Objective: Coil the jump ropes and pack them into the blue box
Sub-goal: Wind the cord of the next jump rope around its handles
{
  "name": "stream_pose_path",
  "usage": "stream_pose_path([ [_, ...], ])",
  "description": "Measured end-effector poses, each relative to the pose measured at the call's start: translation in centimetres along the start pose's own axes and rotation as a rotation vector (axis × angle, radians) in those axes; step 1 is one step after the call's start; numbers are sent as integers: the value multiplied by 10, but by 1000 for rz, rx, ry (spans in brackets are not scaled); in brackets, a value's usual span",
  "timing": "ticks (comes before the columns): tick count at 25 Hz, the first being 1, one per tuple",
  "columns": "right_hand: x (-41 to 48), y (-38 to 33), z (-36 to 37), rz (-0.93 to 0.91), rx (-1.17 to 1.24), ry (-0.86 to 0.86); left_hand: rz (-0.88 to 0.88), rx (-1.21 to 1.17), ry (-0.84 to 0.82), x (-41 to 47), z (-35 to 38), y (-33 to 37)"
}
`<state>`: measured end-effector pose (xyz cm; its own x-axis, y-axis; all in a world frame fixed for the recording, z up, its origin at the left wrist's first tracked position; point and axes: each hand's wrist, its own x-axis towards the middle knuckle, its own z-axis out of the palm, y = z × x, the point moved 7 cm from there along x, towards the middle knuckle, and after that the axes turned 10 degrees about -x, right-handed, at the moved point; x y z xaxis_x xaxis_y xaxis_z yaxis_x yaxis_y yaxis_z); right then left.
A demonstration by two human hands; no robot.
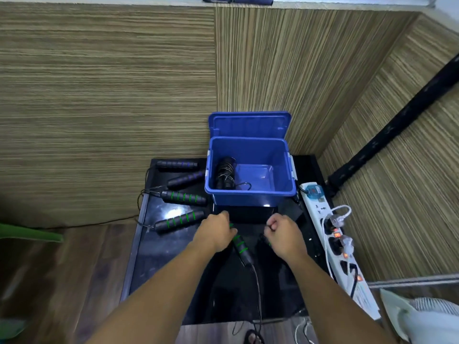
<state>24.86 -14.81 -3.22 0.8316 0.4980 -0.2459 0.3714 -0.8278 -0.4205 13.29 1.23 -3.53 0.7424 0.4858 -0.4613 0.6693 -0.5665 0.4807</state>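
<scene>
The blue box (250, 192) stands open at the back of a black glossy table (154, 249), its lid leaning on the wall. A coiled black jump rope (224, 175) lies inside at the left. My left hand (216, 232) grips a black handle with green rings (242, 249) whose thin cord trails down toward me. My right hand (283, 233) is curled, and a second dark handle is partly hidden under it. Left of the box lie two green-ringed handles (182, 197) (178, 220) and two purple-ringed handles (176, 164) (186, 179).
A white power strip (332, 234) with plugs and lit switches runs along the table's right edge. Wood-grain walls close in the back and right. A black bar (397, 125) leans at the right. Thin cords hang off the table's left side.
</scene>
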Motion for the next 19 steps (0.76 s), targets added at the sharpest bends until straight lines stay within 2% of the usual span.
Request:
stream_pose_path([
  [5, -19, 44, 27, 109, -329, -181, -227, -344, 4, 5, 35, -20],
  [9, -20, 53, 33, 104, -318, -192, -275, -488, 74, 2, 47, -14],
  [13, -14, 50, 30, 80, -30, -189, -282, -651, 161, -5, 44, -8],
  [19, -23, 11, -11, 82, 681, -145, -20, -876, 139, -37, 7, 31],
])
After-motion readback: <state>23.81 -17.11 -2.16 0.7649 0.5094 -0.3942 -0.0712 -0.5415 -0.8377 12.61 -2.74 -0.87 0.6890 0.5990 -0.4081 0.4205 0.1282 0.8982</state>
